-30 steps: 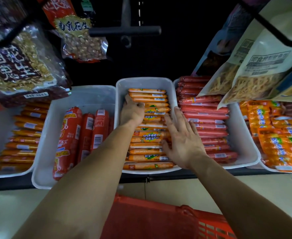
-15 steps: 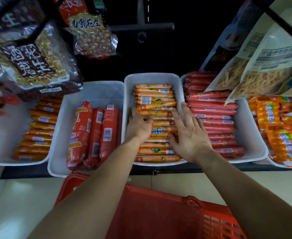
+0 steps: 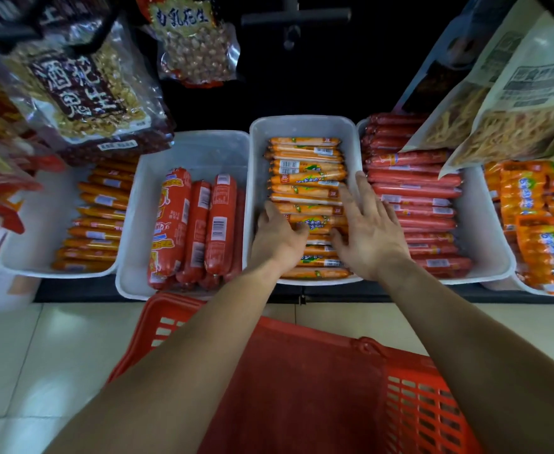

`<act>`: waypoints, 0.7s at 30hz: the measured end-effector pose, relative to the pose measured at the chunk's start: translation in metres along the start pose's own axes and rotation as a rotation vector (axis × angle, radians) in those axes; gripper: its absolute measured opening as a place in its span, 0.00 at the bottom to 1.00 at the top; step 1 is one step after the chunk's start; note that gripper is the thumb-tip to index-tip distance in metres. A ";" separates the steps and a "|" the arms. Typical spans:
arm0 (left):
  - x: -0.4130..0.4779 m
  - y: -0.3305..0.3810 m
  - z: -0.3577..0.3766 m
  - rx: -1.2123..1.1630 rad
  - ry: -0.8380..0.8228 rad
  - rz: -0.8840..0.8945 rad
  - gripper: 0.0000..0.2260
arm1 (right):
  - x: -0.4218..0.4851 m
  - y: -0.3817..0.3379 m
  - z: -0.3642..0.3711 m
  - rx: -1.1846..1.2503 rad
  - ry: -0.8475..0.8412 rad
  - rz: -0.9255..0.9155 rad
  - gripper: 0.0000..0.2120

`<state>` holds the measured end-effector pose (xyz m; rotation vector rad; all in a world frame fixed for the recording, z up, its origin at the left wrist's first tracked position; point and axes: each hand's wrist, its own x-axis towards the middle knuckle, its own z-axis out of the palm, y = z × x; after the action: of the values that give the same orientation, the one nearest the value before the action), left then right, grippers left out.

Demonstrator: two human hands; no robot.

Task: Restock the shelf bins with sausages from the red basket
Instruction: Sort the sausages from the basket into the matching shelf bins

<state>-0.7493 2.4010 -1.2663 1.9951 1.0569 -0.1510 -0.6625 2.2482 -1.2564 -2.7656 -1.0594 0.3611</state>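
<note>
**Inspector:** Nearest item?

**Recorder:** The red basket [image 3: 301, 388], on the tiled floor [image 3: 23, 355] below the shelf. Both forearms cross it and the lower frame edge cuts it off. Its contents cannot be made out.

**Inspector:** The hands?

**Recorder:** Both are in the middle bin [image 3: 301, 121], on the orange sausages [image 3: 305, 172] stacked crosswise there. The left hand [image 3: 277, 240] has its fingers bent down onto the front rows. The fingertips are hidden under the hand, so it cannot be told whether its grip holds a sausage. The right hand [image 3: 372, 237] lies flat with fingers straight and spread, its grip open, beside the bin's right wall. The sausages under both palms are hidden.

**Inspector:** Neighbouring bins?

**Recorder:** To the left, thick red sausages [image 3: 218, 224] lie lengthwise in the front part of their bin [image 3: 197, 149]. To the right are slim red sausages [image 3: 413, 191], and hanging snack bags [image 3: 514, 109] cover that bin's rear corner. A peanut bag [image 3: 85, 93] overhangs the outermost left bin [image 3: 39, 231]. Orange packs [image 3: 541, 224] at far right run out of frame.

**Inspector:** Beyond?

**Recorder:** The shelf back is dark and no detail is legible.
</note>
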 end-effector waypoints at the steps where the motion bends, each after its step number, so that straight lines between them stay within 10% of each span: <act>1: -0.002 -0.001 0.000 0.000 0.007 0.008 0.32 | 0.000 0.000 0.000 0.004 0.002 0.004 0.40; 8: -0.007 -0.006 -0.012 -0.151 -0.061 0.080 0.19 | -0.003 0.001 -0.007 0.013 0.015 0.003 0.36; 21: -0.034 0.002 -0.018 0.037 -0.123 0.013 0.30 | -0.035 0.017 -0.014 0.090 -0.022 0.009 0.36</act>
<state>-0.7742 2.3924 -1.2387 1.9982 0.9688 -0.2850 -0.6732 2.2110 -1.2413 -2.6940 -1.0108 0.4298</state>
